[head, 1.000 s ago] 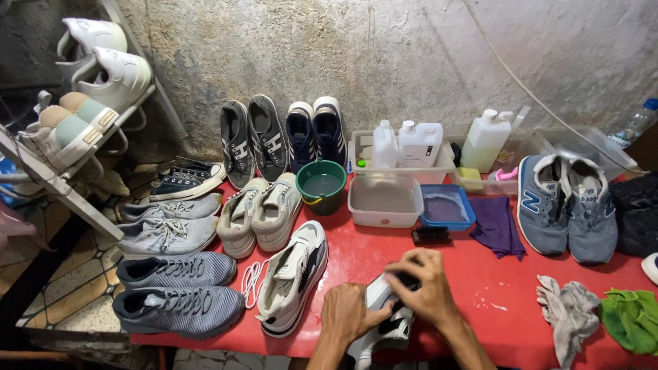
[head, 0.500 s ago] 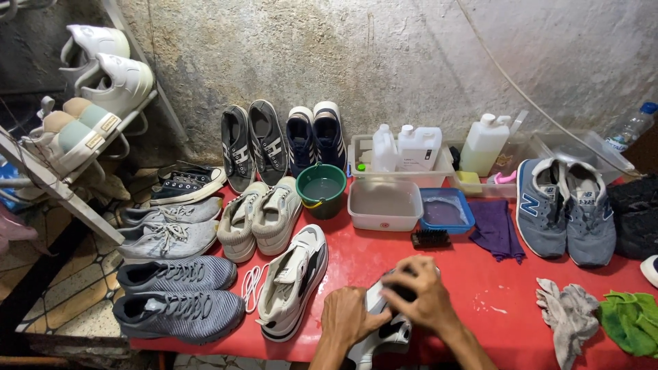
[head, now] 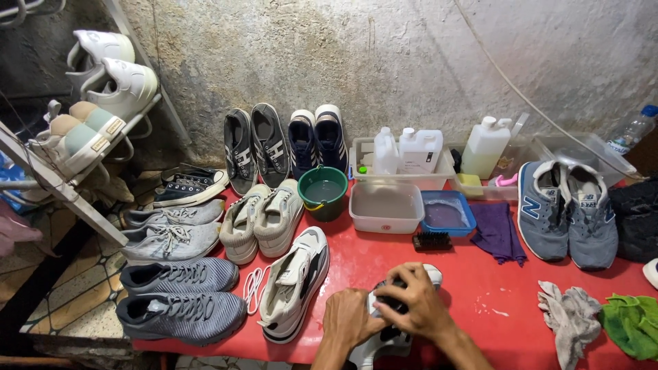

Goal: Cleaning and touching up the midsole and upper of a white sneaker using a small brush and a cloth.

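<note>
Nearby, green bucket [head: 323,192] and white tub [head: 386,207], both with water.

We see both hands on a white-and-black sneaker [head: 394,329] lying on the red table [head: 493,301] — our left hand [head: 347,320] grips its side, our right hand [head: 411,305] curls over the top. A matching sneaker [head: 296,284] lies just left; a black brush [head: 432,240] sits beyond.
</note>
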